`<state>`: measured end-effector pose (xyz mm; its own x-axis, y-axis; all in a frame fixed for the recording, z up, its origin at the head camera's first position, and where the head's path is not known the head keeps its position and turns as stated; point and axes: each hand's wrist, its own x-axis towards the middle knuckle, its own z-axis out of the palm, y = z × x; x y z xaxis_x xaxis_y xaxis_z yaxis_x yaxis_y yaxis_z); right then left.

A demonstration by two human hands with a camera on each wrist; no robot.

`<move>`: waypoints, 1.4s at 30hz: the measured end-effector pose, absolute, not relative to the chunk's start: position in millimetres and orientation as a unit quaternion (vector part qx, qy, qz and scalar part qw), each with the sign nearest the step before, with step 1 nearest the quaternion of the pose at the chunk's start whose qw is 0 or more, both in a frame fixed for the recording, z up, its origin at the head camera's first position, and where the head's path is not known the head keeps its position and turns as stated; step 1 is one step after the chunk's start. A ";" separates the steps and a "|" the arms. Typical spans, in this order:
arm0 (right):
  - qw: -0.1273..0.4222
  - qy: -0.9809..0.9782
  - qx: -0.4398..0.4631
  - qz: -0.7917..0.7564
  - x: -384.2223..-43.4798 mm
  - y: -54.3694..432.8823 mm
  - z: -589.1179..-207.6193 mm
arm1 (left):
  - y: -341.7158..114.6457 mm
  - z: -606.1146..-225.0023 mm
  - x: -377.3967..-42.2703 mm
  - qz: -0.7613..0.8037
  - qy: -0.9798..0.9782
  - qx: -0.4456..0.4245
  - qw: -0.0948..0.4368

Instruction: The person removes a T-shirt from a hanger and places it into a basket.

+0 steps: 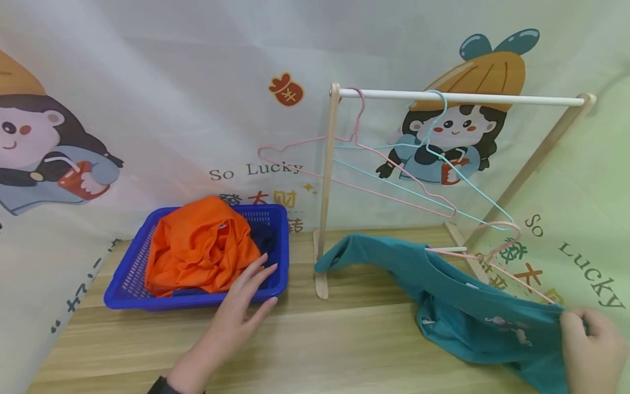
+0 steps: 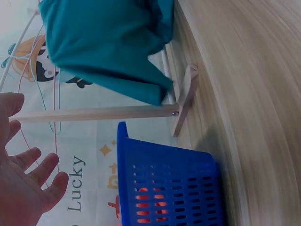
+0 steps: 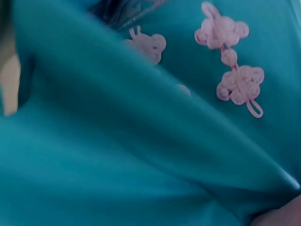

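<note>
A teal garment [image 1: 453,312] with pink flower-shaped knot buttons [image 3: 240,84] hangs slanting above the right side of the table. My right hand [image 1: 593,342] pinches its edge at the far right. Inside the garment's opening sits a pink wire hanger [image 1: 524,282], its hook sticking out above the cloth. One sleeve stretches left toward the rack's near foot. My left hand [image 1: 243,306], empty with fingers spread, hovers over the front right corner of the blue basket [image 1: 197,302]. Orange clothing [image 1: 197,246] is heaped in that basket, with dark blue cloth [image 1: 264,238] beside it.
A small wooden rack with a white rod [image 1: 492,99] stands behind the garment. From the rod hang another pink hanger [image 1: 361,109] and a light blue hanger [image 1: 443,117], both bare. Printed cloth [image 1: 197,82] walls the back and sides of the wooden table [image 1: 315,345].
</note>
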<state>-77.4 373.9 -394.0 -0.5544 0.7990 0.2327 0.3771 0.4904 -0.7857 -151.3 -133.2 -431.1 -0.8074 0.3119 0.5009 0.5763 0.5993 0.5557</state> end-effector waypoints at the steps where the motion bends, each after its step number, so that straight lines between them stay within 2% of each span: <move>1: 0.309 -0.816 -0.342 0.350 -78.5 364.8 -390.0 | -131.7 -429.7 -150.7 -0.370 -0.875 -0.256 0.178; 10: 0.301 -0.875 -0.150 0.350 -91.6 301.0 -380.2 | -112.7 -411.0 -135.6 -0.369 -0.858 -0.308 0.180; 19: 0.300 -0.887 0.068 0.344 -109.6 240.3 -383.2 | -96.1 -393.8 -122.7 -0.367 -0.858 -0.298 0.200; 24: 0.307 -0.885 0.131 0.324 -119.2 214.5 -387.1 | -90.1 -386.8 -117.8 -0.439 -0.826 -0.294 0.196; 29: 0.296 -0.879 0.191 0.321 -122.2 199.8 -394.6 | -88.2 -385.6 -116.9 -0.489 -0.784 -0.285 0.256; 31: 0.285 -0.870 0.211 0.342 -122.8 200.1 -397.8 | -89.1 -387.0 -117.2 -0.493 -0.778 -0.278 0.272; 37: 0.248 -0.837 0.266 0.409 -124.8 211.5 -400.1 | -95.5 -391.4 -118.7 -0.507 -0.784 -0.253 0.254; 42: 0.271 -0.804 0.285 0.446 -126.6 221.2 -397.0 | -101.1 -389.6 -120.3 -0.498 -0.782 -0.256 0.273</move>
